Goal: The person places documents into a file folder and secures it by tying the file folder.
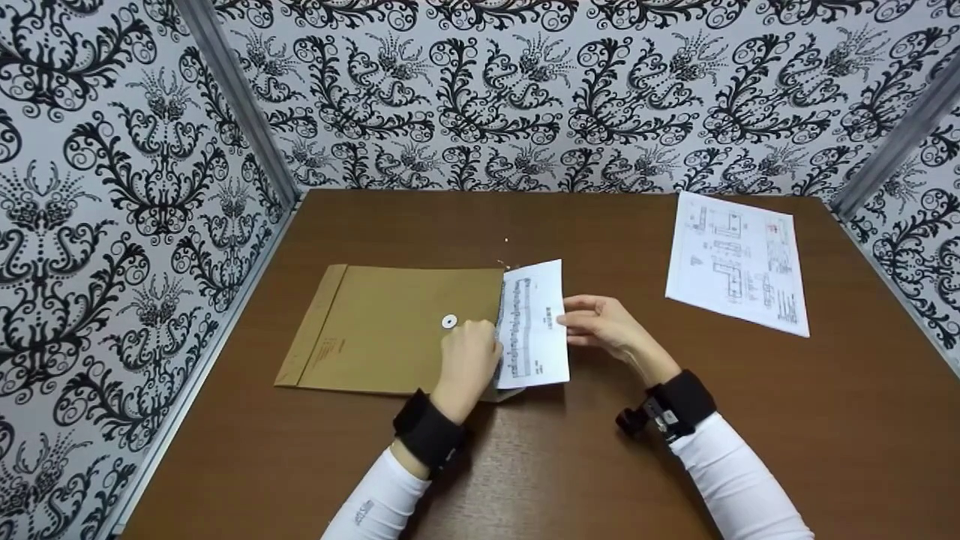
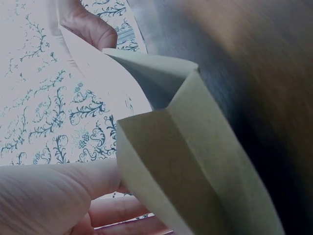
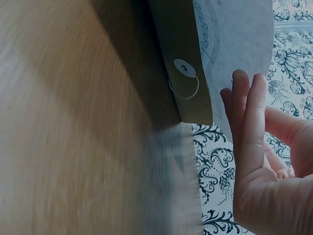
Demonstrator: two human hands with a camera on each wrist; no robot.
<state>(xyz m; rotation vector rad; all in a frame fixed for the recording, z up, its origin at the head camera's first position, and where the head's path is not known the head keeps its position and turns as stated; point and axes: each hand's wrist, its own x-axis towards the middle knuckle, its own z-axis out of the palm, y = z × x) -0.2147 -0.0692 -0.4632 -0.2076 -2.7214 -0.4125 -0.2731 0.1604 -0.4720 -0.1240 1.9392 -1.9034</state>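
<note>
A brown paper envelope lies flat on the table, with a white button disc on its upper face. My left hand grips the envelope near its right-hand opening. In the left wrist view, the envelope's folded side spreads apart at the mouth. A white sheet of printed music sticks partly out of that opening; the rest of it is hidden inside. At the sheet's outer edge, my right hand pinches the paper between thumb and fingers. The right wrist view shows a string disc on the envelope.
A white sheet with technical drawings lies at the back right of the brown table. Patterned panels rise behind and at both sides. Each wrist wears a black strap, and a small camera shows on the right one.
</note>
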